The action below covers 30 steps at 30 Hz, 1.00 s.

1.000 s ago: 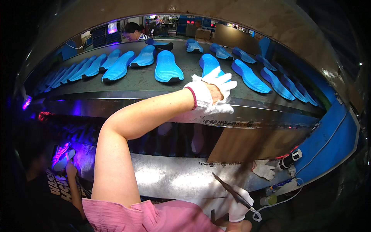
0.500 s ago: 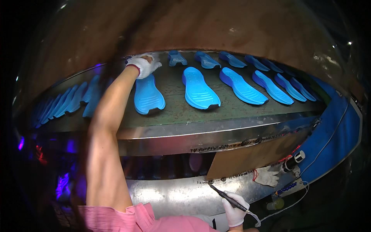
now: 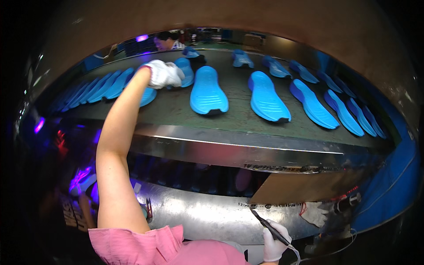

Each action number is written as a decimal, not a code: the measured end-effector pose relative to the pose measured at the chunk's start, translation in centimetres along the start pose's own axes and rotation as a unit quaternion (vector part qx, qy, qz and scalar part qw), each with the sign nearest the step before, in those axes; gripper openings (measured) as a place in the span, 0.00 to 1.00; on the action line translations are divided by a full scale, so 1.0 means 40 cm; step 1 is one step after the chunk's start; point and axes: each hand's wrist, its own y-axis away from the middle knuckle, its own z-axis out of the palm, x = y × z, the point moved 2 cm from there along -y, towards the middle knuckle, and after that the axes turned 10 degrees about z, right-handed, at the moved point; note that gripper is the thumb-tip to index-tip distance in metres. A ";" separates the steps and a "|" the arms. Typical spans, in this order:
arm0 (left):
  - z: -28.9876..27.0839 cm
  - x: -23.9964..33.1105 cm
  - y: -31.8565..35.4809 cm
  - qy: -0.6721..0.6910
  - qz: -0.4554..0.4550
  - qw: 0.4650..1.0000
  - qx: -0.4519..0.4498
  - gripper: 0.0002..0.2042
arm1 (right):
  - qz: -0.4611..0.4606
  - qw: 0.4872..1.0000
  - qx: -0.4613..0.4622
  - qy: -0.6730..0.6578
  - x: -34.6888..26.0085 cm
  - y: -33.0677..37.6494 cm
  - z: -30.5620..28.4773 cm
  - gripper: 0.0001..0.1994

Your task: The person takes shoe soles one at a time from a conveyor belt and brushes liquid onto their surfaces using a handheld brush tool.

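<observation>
A narrow strip label (image 3: 282, 168) with dark print runs along the metal edge under the conveyor. A second line of small print (image 3: 260, 205) sits on the shiny panel below, possibly another sticker.

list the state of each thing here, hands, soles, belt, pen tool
left hand: gloved, stretched out over the belt, on a blue sole
right hand: gloved, low, gripping a thin dark pen tool
blue soles: lying flat in a row, tread up
belt: loaded with soles; moving or not, cannot tell
</observation>
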 end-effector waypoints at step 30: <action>-0.018 0.067 -0.259 0.236 -0.094 0.837 0.484 0.20 | -0.008 1.000 0.028 0.005 0.037 0.067 -0.024 0.12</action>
